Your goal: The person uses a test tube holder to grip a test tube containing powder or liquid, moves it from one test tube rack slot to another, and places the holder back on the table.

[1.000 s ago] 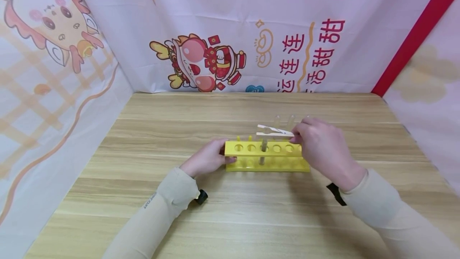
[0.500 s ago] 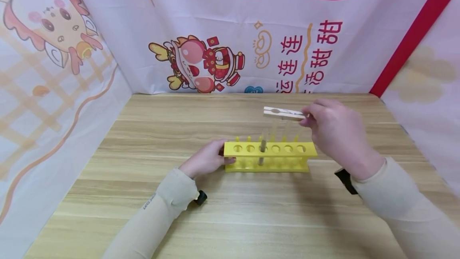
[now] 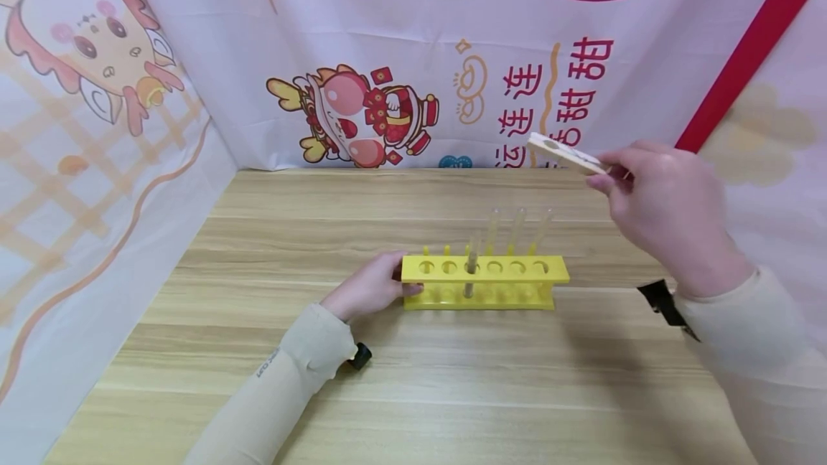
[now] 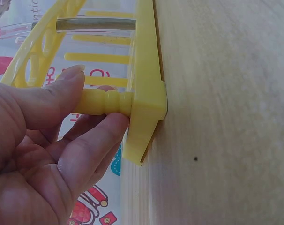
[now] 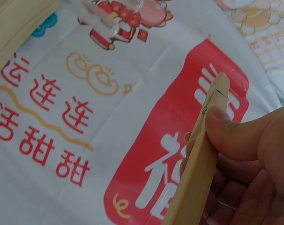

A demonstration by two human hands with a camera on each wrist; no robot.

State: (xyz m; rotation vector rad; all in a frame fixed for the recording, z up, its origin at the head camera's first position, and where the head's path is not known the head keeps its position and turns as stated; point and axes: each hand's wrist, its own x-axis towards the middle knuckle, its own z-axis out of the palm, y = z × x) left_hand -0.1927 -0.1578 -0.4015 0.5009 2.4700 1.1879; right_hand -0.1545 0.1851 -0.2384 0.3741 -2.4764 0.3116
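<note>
A yellow test tube rack [image 3: 484, 275] stands on the table. My left hand [image 3: 367, 287] grips its left end; the left wrist view shows fingers and thumb around the end post [image 4: 104, 102]. One glass test tube [image 3: 469, 284], greyish-dark in its lower part, stands in the third hole from the left. Three clear test tubes [image 3: 520, 224] sit upside down on pegs along the rack's back right. Up and to the right, apart from the rack, my right hand [image 3: 672, 214] pinches a wooden test tube holder [image 3: 567, 153], whose jaws are closed with no tube between them.
The wood-grain table [image 3: 310, 214] reaches back to a printed white cloth [image 3: 226, 92] hanging behind it. More printed cloth hangs at the left and right sides. Dark wrist bands [image 3: 665, 303] show at the sleeves.
My right hand has lifted the wooden holder up and to the right, off the dark-filled tube's top. Its jaws, spread one second ago, have closed. My left hand stays at the rack.
</note>
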